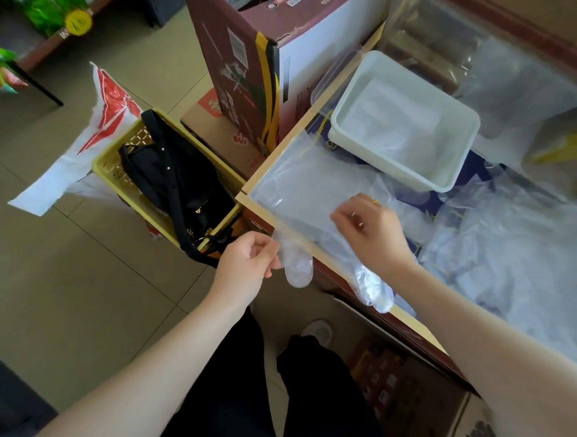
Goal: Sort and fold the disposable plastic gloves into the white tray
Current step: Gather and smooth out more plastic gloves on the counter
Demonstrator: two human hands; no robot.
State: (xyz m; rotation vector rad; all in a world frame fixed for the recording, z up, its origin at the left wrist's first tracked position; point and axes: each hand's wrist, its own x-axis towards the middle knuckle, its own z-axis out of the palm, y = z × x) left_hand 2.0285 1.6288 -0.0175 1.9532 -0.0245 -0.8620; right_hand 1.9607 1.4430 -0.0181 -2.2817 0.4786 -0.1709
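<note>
While the left hand (249,257) pinches the fingertip end of a clear plastic glove (296,197) between thumb and curled fingers, the right hand (372,234) presses down on the same glove with its fingers curled over the film, holding it against the counter edge (282,224). The glove lies spread flat across the counter corner, and two of its finger tubes hang over the edge, one beside the left hand and one below the right wrist. A thin ring (375,201) shows on the right hand.

Just beyond the glove, farther onto the counter, sits the white tray (403,172), with flat clear plastic lying inside it. To the right of the tray and the right forearm, a loose heap of gloves (508,257) covers the counter. Left of the counter, on the tiled floor, a yellow basket (105,163) holds a black bag (171,178). Behind the basket, against the counter, stands a tall printed carton (247,84).
</note>
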